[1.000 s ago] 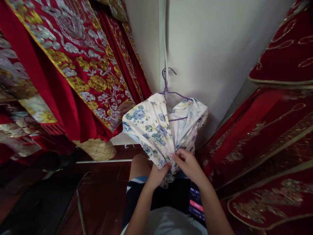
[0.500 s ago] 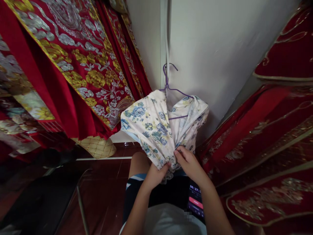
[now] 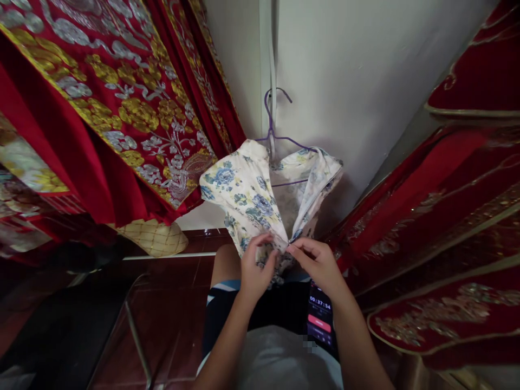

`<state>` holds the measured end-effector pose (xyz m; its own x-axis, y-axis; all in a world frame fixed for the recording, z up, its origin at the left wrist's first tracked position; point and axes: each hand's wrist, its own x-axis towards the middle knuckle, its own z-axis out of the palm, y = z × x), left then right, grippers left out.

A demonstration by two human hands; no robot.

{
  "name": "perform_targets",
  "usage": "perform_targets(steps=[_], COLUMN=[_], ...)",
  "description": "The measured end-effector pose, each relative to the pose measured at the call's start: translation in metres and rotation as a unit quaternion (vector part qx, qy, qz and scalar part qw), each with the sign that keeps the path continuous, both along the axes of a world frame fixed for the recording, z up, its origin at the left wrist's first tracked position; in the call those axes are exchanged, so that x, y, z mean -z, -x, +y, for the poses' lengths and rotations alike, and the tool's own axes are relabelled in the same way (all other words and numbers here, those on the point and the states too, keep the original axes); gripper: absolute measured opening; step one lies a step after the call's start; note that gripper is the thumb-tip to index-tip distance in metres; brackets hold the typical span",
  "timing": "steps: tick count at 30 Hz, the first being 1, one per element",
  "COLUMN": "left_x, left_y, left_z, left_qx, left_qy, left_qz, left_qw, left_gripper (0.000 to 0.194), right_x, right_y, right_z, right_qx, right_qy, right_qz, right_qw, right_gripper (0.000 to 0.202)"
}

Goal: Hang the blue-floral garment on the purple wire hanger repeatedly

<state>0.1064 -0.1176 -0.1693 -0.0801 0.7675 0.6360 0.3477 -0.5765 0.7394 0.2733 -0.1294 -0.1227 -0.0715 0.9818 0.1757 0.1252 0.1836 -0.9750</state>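
A white blouse point(image 3: 244, 189) with blue and yellow flowers hangs from a purple wire hanger point(image 3: 271, 130) in front of a pale wall. My right hand point(image 3: 319, 262) pinches the blouse's front edge where the two sides of the V-shaped neckline meet. Just left of it, my left hand point(image 3: 259, 265) is over the lower front of the blouse, its thumb and fingers apart. The lower hem hangs bunched above my lap.
Red embroidered cloths hang at the left point(image 3: 142, 108) and right point(image 3: 426, 216). A phone point(image 3: 320, 317) showing a timer lies on my lap. A dark seat point(image 3: 60, 319) with a metal frame stands at lower left.
My left hand has let go of the lower hem, moved up and opened. My right hand stays near the neckline's bottom. The view has shifted slightly, and the neckline looks wider.
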Motion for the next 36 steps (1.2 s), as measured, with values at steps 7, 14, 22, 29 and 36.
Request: perform_targets(steps=[7,14,22,29,36], left_x=[-0.017,0.006,0.012,-0.116,-0.181], left_y=[-0.017,-0.012,-0.001,0.019,0.008], left_z=[0.008,0.008,0.026,0.078,0.115], left_qx=[0.119,0.122,0.145,0.088,0.115], left_qy=[0.089,0.11,0.136,-0.079,-0.172], left_qz=[-0.014,0.041,0.12,0.075,0.212], left_qw=[0.989,0.986,0.973,0.99,0.955], left_gripper=[0.014,0.015,0.01,0.033,0.029], right_x=[-0.035,-0.1,-0.134,-0.116,-0.118], right_y=[0.021,0.021,0.037,0.032,0.022], right_z=[0.023,0.099,0.127,0.11,0.111], right_qx=[0.006,0.026,0.025,0.03,0.027], right_qy=[0.007,-0.052,-0.063,-0.131,-0.195], right_qz=[0.091,0.174,0.201,0.17,0.142], right_qw=[0.996,0.983,0.977,0.976,0.97], right_gripper=[0.027,0.026,0.031,0.021,0.021])
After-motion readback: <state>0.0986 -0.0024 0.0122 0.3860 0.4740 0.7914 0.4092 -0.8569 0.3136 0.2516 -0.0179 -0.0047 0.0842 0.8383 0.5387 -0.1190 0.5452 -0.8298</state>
